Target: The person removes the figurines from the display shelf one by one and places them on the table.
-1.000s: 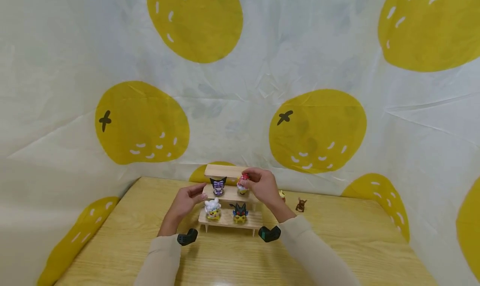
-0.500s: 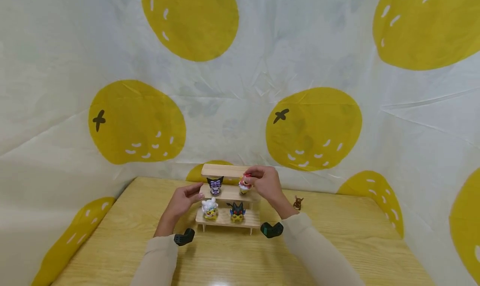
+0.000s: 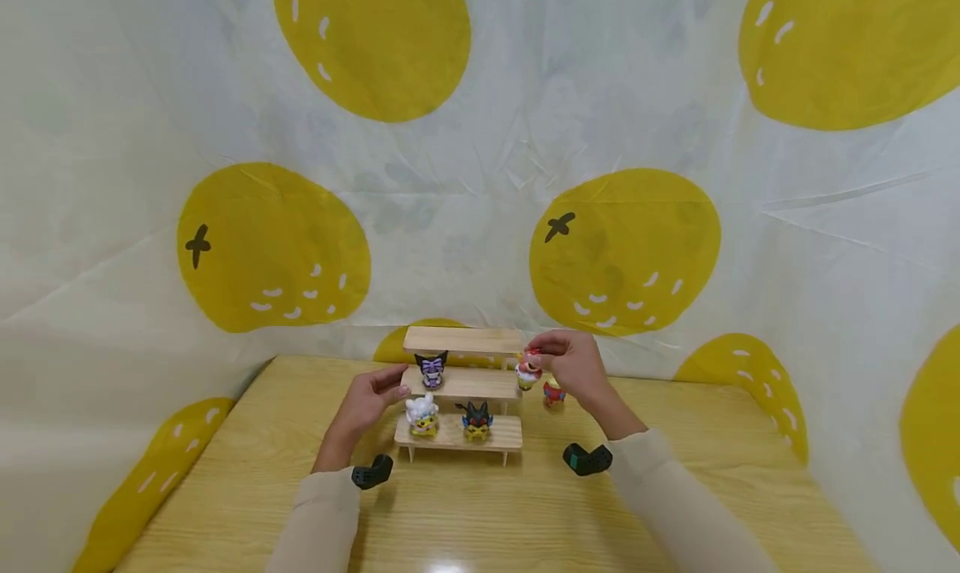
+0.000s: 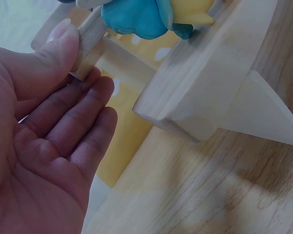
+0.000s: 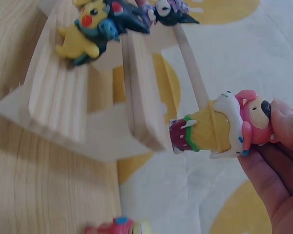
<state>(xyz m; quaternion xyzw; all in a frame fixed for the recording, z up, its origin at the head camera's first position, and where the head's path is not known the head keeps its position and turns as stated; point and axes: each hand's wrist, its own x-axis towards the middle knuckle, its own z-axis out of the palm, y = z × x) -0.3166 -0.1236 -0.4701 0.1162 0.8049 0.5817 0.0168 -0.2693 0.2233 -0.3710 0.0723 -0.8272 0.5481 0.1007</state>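
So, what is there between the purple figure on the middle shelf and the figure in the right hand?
In the head view, only bare middle shelf lies between the purple figure and the held figure.

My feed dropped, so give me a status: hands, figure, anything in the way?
Right hand pinches pink-hooded figure, held off the shelf's right end. Left hand open, touching wooden shelf. Small red figure on table below.

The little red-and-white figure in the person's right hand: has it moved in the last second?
Yes. The red-and-white figure, pinched in the right hand, was over the middle step of the wooden stand; it is now off the stand's right end.
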